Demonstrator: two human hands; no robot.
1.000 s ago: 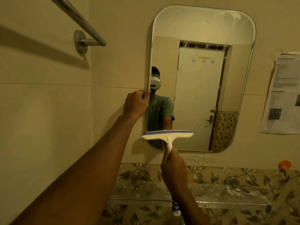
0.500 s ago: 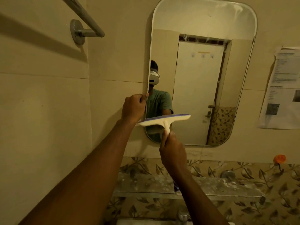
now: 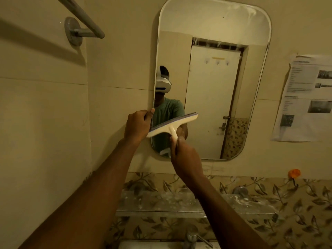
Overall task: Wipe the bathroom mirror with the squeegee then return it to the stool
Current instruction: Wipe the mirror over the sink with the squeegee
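Note:
A tall mirror [image 3: 219, 24] with rounded corners hangs on the beige tiled wall. My left hand [image 3: 137, 125] grips its left edge, thumb on the glass side. A white squeegee [image 3: 175, 123] with a blue rubber blade lies tilted across the mirror's lower left part, its right end higher. My right hand [image 3: 185, 159] is closed around the squeegee's short handle from below. Whether the blade touches the glass is unclear. No stool is in view.
A metal towel bar [image 3: 79, 13] runs along the left wall. Printed paper sheets [image 3: 305, 97] are stuck right of the mirror. A stained glass shelf [image 3: 242, 203] sits below it, a tap [image 3: 192, 238] and basin edge lower down, an orange hook [image 3: 294, 173] at right.
The squeegee has moved up the mirror's lower left part and tilted, right end rising. My left hand stays on the mirror's edge. The camera has tipped downward.

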